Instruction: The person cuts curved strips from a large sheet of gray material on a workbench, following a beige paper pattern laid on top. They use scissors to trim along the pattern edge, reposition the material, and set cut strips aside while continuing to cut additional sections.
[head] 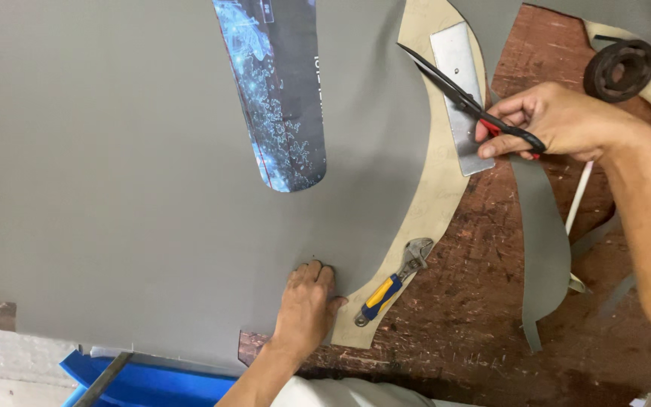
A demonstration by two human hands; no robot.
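left hand [307,305] flat, fingers open, pinning grey sheet [137,173] on worktop [491,301]. right hand [559,120] closed around black scissors [461,94], blades parted over metal plate [457,94]. best kept taut, cutting close along curved tan pattern [435,196].

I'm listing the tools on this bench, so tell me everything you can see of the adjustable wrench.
The adjustable wrench is small, with a bare grey metal head and a yellow-and-blue grip on its handle. It lies flat and diagonal, jaws up and to the right, handle end down and to the left. It rests on the lower end of the curved tan pattern piece, its head near the scarred brown tabletop. No hand touches it; the left hand presses the grey sheet just beside it.
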